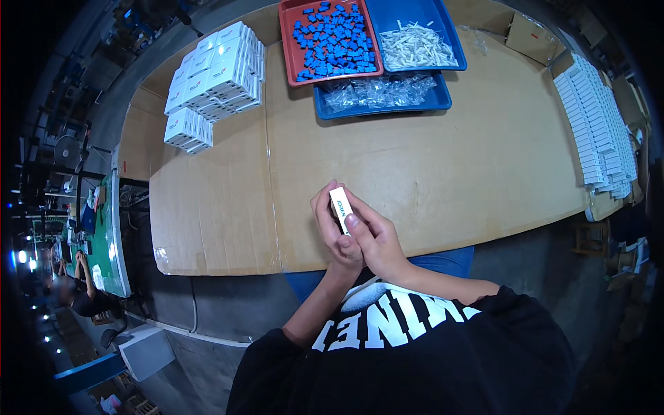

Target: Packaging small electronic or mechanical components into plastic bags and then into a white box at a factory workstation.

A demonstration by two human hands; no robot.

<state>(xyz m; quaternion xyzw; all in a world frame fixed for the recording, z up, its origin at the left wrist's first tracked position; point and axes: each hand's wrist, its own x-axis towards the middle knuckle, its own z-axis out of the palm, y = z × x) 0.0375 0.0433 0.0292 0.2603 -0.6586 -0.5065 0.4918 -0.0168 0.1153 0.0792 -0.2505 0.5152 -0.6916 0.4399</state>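
Observation:
Between my two hands, near the front edge of the cardboard-covered table, I hold a small white box [339, 203] with green print on its narrow side. My left hand [325, 220] wraps around its left side, fingers pointing away from me. My right hand [378, 236] grips it from the right, with the thumb lying on the box. Both hands are closed on it, and its lower end is hidden by the fingers. Whether anything is inside the box cannot be seen.
At the back stand a red tray [284, 41] of blue plastic pieces, a blue tray [459, 62] of white slender pieces, and a lower blue tray [387, 113] of clear bags. White boxes [214, 69] are stacked at left, more white boxes [595, 124] at right. Another person [86, 294] sits far left.

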